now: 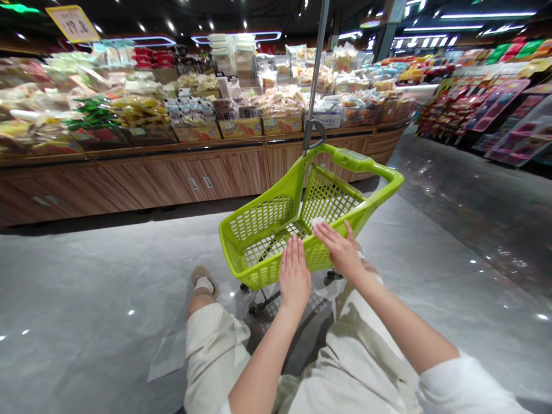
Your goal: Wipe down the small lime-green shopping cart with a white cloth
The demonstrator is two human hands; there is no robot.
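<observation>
A lime-green plastic shopping cart (263, 241) with mesh walls stands just ahead of me on small wheels. My left hand (295, 275) lies flat with its fingers spread against the near wall of the basket. My right hand (340, 250) rests on the near rim, its fingertips close to a small white item (318, 223) inside the basket. Neither hand is closed around anything. The basket holds little else that I can see, and its lower frame is partly hidden by my arms.
A thin metal pole (315, 75) rises from the cart's handle. Ahead stands a wooden-fronted display counter (185, 175) piled with packaged snacks. Shelves of red and pink packaged goods (487, 115) line the right of a glossy grey floor aisle (466, 224). My beige-trousered legs (215, 356) lie below.
</observation>
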